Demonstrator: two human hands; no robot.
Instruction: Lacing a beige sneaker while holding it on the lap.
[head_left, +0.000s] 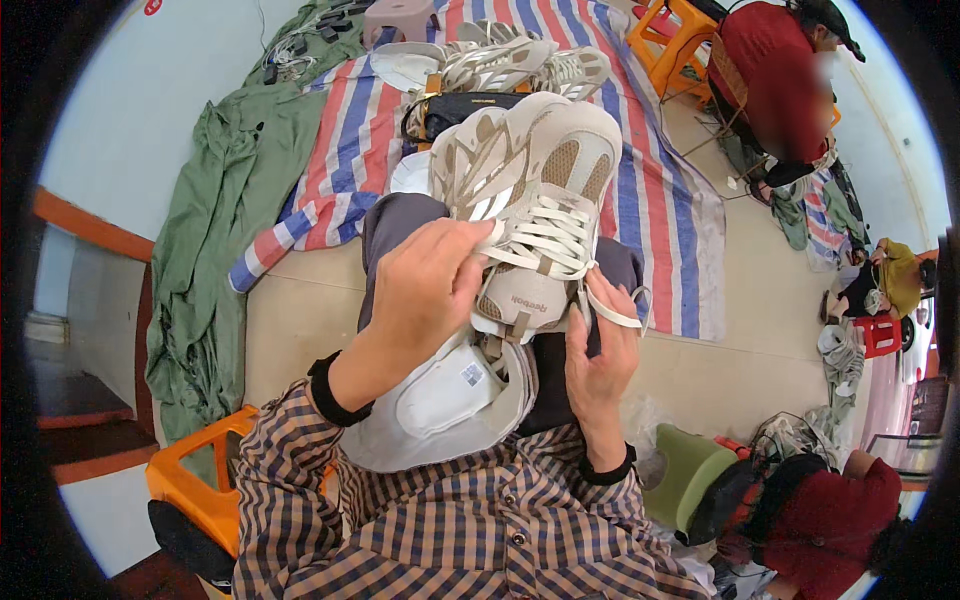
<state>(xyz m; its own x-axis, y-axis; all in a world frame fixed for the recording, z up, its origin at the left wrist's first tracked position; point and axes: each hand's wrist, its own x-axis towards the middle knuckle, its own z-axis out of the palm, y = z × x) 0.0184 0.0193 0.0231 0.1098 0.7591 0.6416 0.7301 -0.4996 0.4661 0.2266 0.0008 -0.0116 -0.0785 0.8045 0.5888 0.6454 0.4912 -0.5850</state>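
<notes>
A beige and white sneaker (pixel 578 135) rests over my lap, its toe pointing away from me. White laces (pixel 548 232) cross its upper, above the tongue (pixel 515 300). My left hand (pixel 425 275) pinches a lace at the shoe's left side. On the opposite side, my right hand (pixel 605 350) has its fingers closed on the lace, and a loose end loops out to the right. A second beige sneaker (pixel 468 160) lies just left of the first. Nearer my body is a rounded grey-white piece (pixel 430 445) with a white pad and label; whether it belongs to the sneaker I cannot tell.
Several more sneakers (pixel 500 62) and a black pouch (pixel 470 112) lie ahead on a striped sheet (pixel 690 270). Green cloth (pixel 225 190) hangs down at left. An orange stool (pixel 195 475) and a green chair (pixel 685 470) flank me. Other people sit at right.
</notes>
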